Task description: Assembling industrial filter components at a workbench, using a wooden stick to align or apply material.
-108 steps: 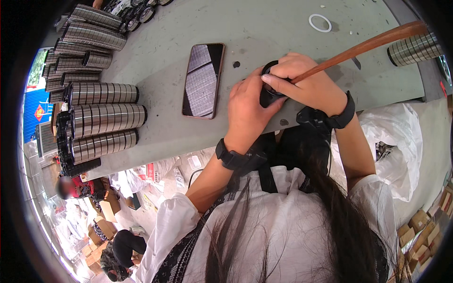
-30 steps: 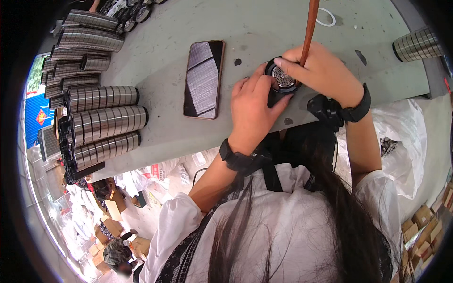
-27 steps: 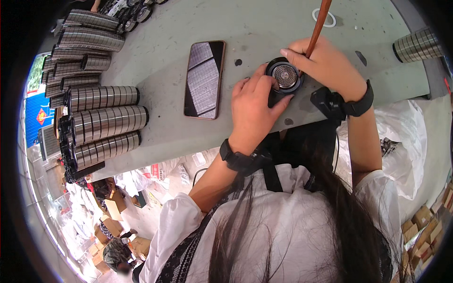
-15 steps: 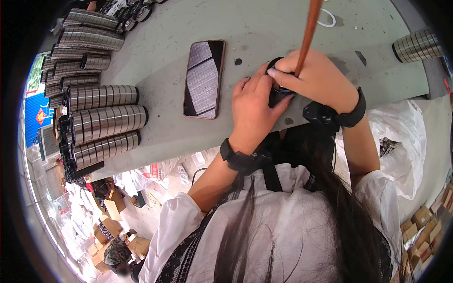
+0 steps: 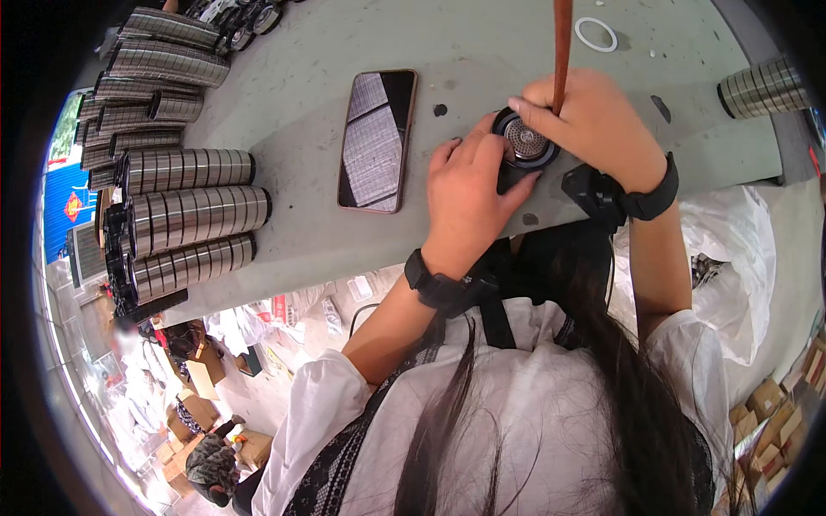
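At the near edge of the grey worktable (image 5: 482, 34), a round black part with a silvery mesh face (image 5: 526, 142) lies face up, the left hand (image 5: 469, 202) closed around its near side while the right hand (image 5: 594, 129) pinches a long reddish-brown wooden stick (image 5: 562, 43) that stands on it, long axis running straight away from the person. Just left lies a dark rectangular phone (image 5: 376, 140), farther left stacked ribbed steel cylinders (image 5: 185, 215), and a white ring (image 5: 595, 34) lies beyond. The stick's top is cut off; its tip and the part's underside are hidden by fingers.
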The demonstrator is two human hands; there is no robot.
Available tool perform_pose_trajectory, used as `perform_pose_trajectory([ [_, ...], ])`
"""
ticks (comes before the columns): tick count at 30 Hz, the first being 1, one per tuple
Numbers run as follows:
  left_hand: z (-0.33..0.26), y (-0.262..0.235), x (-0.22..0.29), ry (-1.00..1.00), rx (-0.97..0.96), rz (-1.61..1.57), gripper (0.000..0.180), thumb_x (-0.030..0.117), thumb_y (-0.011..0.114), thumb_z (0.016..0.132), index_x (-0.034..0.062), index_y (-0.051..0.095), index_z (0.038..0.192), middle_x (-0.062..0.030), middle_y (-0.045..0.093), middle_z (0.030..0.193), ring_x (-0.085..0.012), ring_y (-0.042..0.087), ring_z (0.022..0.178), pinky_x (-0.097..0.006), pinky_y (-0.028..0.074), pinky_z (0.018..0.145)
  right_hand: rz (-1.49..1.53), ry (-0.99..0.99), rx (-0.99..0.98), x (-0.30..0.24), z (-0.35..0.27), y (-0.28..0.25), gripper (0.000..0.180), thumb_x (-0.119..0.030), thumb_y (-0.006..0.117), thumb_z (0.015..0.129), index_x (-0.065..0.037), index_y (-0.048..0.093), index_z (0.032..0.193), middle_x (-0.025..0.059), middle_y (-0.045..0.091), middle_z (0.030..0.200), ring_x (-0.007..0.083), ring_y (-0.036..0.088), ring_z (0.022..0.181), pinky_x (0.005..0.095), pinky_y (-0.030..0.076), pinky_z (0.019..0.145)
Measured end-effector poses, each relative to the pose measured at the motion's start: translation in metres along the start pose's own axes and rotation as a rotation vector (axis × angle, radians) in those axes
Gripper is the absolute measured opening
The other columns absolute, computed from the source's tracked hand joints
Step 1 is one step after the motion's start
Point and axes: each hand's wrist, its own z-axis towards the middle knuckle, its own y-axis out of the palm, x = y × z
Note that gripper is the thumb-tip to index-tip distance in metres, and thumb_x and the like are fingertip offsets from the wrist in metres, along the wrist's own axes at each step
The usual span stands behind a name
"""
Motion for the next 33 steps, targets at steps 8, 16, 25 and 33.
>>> perform_pose_trajectory([
  [8,-0.001,-0.002,0.001,-0.006,0.003,0.027,0.047,0.021,0.079,0.064,0.0035,0.056,0.101,-0.0115,0.063,0.104,-0.0289,0.061,0.089,-0.042,0.043,0.086,-0.181,-0.033,-0.086,-0.011,-0.003,0.014,0.033,-0.033,0.056,0.085,-0.004,0.066,0.073,0.0161,0.060,0.066,0.0353,0.058,0.067,0.0433,0.046,0.064],
  [16,-0.004,0.001,-0.001,0.050,0.041,0.030,0.047,0.019,0.078,0.065,0.0048,0.056,0.104,-0.0104,0.063,0.108,-0.0271,0.062,0.087,-0.043,0.043,0.087,-0.011,-0.020,-0.040,-0.020,-0.007,0.030,0.030,-0.028,0.056,0.087,-0.001,0.058,0.073,0.0177,0.051,0.063,0.0374,0.049,0.063,0.0421,0.039,0.059],
  [25,-0.002,-0.001,0.000,0.001,0.012,0.030,0.039,0.022,0.079,0.066,0.0045,0.055,0.091,-0.0137,0.062,0.112,-0.0281,0.060,0.090,-0.044,0.042,0.087,-0.087,0.132,-0.040,-0.007,-0.006,0.004,0.038,-0.037,0.054,0.087,-0.003,0.061,0.072,0.0177,0.056,0.063,0.0381,0.055,0.064,0.0437,0.043,0.059],
  [33,-0.001,-0.001,-0.001,0.004,0.012,-0.008,0.038,0.022,0.079,0.064,0.0051,0.055,0.088,-0.0143,0.061,0.115,-0.0281,0.060,0.092,-0.043,0.042,0.087,-0.073,0.030,-0.070,-0.003,-0.003,0.000,0.030,-0.033,0.056,0.087,-0.006,0.064,0.076,0.0176,0.055,0.062,0.0377,0.053,0.062,0.0415,0.042,0.057],
])
